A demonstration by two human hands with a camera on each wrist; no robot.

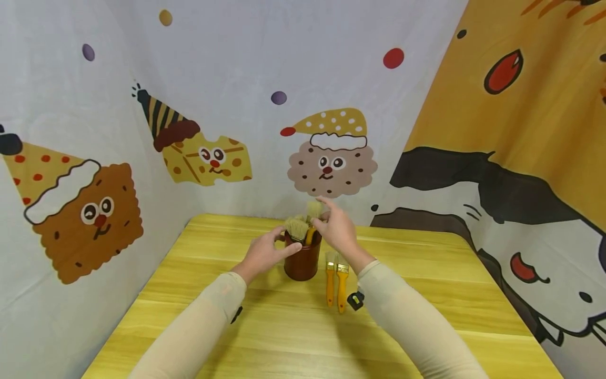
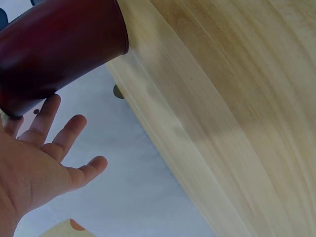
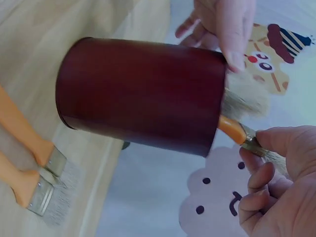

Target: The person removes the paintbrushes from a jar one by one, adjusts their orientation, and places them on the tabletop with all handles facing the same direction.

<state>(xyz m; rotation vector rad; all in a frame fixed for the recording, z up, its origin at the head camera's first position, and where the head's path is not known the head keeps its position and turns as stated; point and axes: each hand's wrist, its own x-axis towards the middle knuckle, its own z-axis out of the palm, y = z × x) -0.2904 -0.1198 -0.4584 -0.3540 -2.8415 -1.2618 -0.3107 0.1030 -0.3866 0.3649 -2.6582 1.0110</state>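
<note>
A dark red cylindrical cup (image 1: 301,265) stands upright on the table, with several paintbrushes (image 1: 295,227) in it, bristles up. My left hand (image 1: 265,253) holds the cup by its rim, the thumb across the near side and fingers at the left. In the left wrist view, the other fingers (image 2: 68,134) spread beside the wall. My right hand (image 1: 341,231) pinches a paintbrush (image 3: 233,130) by its metal ferrule, thumb against fingers. This brush's orange handle goes down into the cup, and its pale bristles lie partly behind my fingers.
Two paintbrushes with orange handles, a narrower one (image 1: 330,284) and a wider one (image 1: 342,289), lie side by side right of the cup, bristles away from me. Behind the wooden table (image 1: 293,337) hangs a white cloth (image 1: 227,63) printed with cartoon figures.
</note>
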